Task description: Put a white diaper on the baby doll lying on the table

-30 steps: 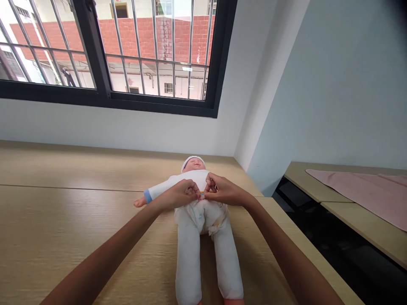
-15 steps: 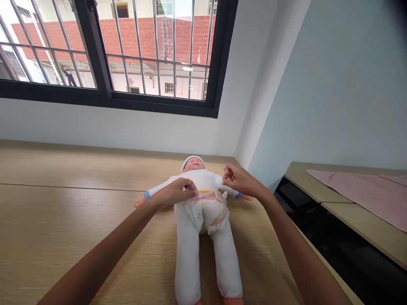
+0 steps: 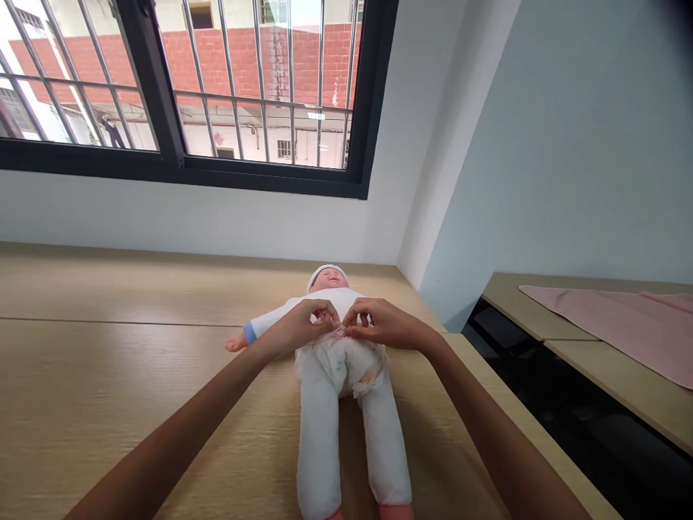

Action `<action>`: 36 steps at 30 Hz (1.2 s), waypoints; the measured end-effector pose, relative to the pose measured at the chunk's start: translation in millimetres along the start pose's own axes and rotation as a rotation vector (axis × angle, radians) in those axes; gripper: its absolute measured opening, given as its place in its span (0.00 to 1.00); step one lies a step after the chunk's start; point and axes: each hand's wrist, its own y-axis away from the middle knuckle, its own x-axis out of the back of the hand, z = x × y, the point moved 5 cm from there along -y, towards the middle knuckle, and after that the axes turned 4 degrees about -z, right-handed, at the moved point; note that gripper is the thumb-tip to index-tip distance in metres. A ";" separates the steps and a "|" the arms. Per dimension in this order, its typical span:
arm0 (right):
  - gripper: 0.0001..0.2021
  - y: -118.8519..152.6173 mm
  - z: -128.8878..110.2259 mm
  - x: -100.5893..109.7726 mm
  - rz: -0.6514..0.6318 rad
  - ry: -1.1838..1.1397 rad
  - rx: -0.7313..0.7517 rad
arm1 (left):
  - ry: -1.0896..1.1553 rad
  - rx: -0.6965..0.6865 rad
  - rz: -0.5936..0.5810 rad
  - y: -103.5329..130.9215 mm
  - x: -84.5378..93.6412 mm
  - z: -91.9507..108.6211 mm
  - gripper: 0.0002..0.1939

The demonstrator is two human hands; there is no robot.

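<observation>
A baby doll in a white outfit and cap lies on its back, its legs toward me. Round its hips is a white diaper with a coloured strip at the waist. My left hand is closed in a pinch at the diaper's waist edge. Close against it, my right hand pinches at the middle of the same waistband. The fingertips of both hands nearly meet there and hide most of the coloured strip. One blue-cuffed doll arm stretches out on the left; the other is behind my right hand.
The doll lies on a wooden table against the wall below a barred window. At the right, beyond a dark gap, a second table carries a pink cloth.
My right hand has moved left and down from beside the doll's chest to the diaper's waist, meeting my left hand. My left hand has stayed almost in place.
</observation>
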 end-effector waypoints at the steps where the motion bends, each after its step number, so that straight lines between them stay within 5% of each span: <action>1: 0.05 -0.1 0.3 -0.7 -0.006 -0.008 0.002 | -0.002 -0.002 0.001 -0.1 0.1 0.1 0.13; 11: 0.07 3.0 0.0 0.1 -0.067 -0.065 -0.020 | -0.049 0.067 0.004 3.5 1.6 2.8 0.16; 36: 0.03 5.1 -2.3 2.9 0.009 -0.159 0.052 | 0.053 -0.057 0.054 2.5 -1.8 15.9 0.08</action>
